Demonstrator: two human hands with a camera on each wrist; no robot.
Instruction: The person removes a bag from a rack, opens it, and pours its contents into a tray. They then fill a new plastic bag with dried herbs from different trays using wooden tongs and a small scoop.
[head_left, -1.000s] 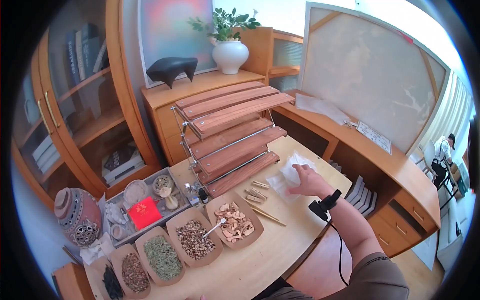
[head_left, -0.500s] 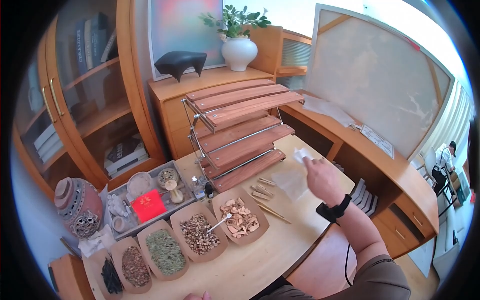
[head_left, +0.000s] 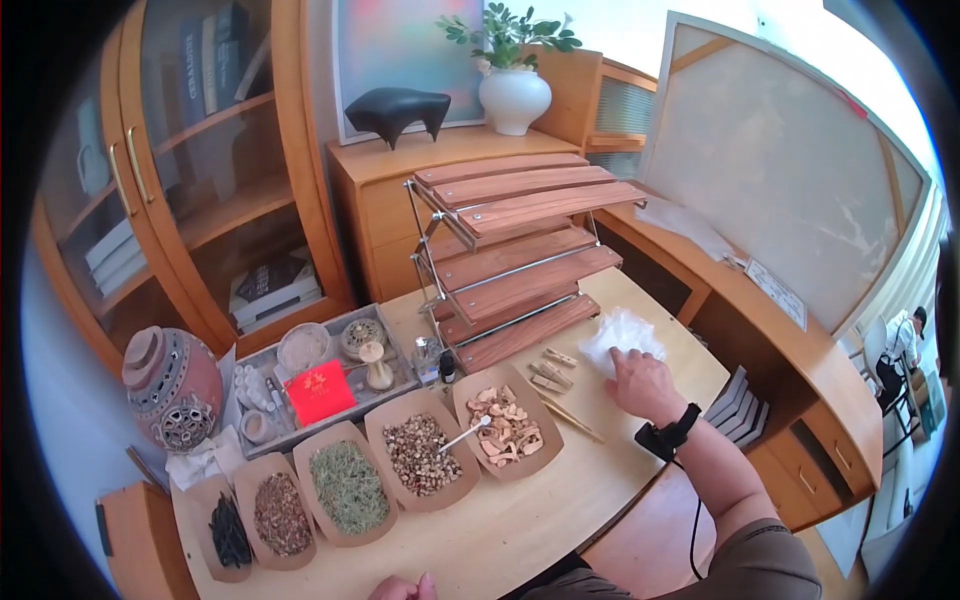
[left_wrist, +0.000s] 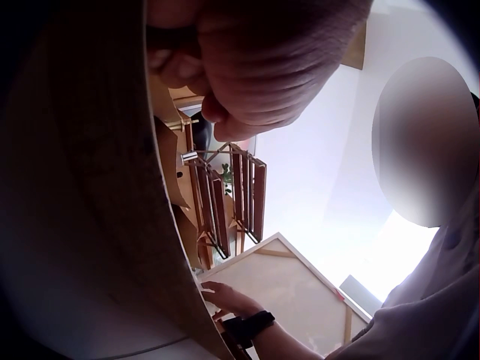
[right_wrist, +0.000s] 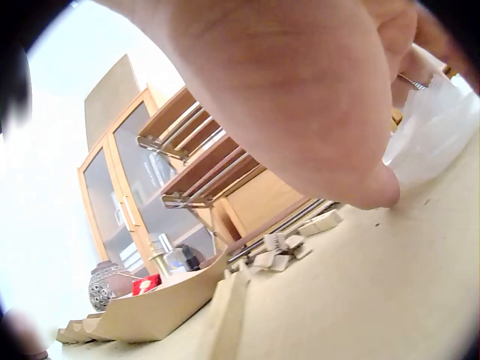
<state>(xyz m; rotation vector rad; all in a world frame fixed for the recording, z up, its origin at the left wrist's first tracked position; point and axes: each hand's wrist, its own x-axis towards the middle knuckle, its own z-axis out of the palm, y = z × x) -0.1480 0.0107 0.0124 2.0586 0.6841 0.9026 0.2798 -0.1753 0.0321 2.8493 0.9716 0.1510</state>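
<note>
In the head view my right hand [head_left: 645, 385], a black band on its wrist, pinches a crumpled clear plastic bag [head_left: 628, 335] at the right part of the table. Seen from the right wrist, the thumb tip [right_wrist: 386, 187] is low at the tabletop, right beside the bag [right_wrist: 435, 135]; the other fingers are mostly hidden. My left hand [head_left: 405, 588] rests at the table's front edge, loosely curled and holding nothing; in the left wrist view, the hand [left_wrist: 262, 67] overlaps the edge.
Left of the bag lie several wooden clothespins [head_left: 552, 370] and a pair of tweezers [head_left: 575, 415]. Paper trays of dried herbs [head_left: 350, 485] line the front, one with a white spoon [head_left: 465, 433]. Behind stand a tiered wooden rack [head_left: 530, 250] and a grey tray [head_left: 405, 380].
My right hand lay over the flat bags, lifted one up, then brought it down; the plastic now lies bunched together. The head view has turned left. My left hand shows more at the bottom edge.
</note>
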